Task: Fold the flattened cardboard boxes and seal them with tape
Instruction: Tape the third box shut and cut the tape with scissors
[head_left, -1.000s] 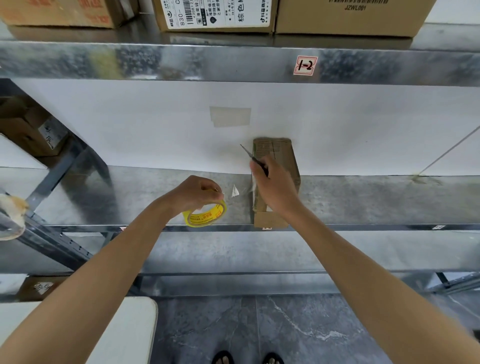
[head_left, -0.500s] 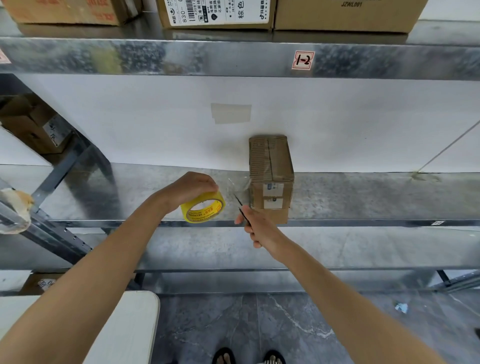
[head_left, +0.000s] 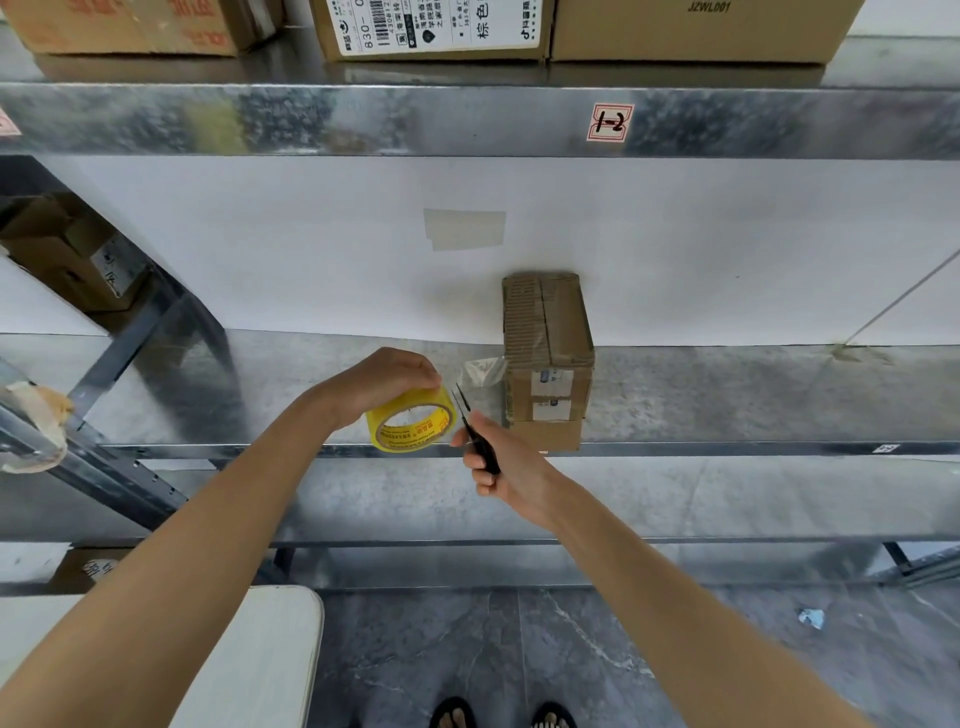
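Observation:
A small folded cardboard box stands on the metal shelf, its top seam taped. A strip of clear tape runs from the box's left side to a yellow tape roll. My left hand grips the roll from above, just left of the box. My right hand holds small black scissors below the strip, their blades slightly apart and pointing up between roll and box.
Larger cardboard boxes sit on the upper shelf, labelled 1-2. A white wall backs the shelf. More boxes stand at left behind a slanted brace. A white tabletop lies low left; my feet are on grey floor.
My right hand left the top of the box, came down to the shelf's front edge, then rose with the scissors toward the tape strip. The roll stayed almost still.

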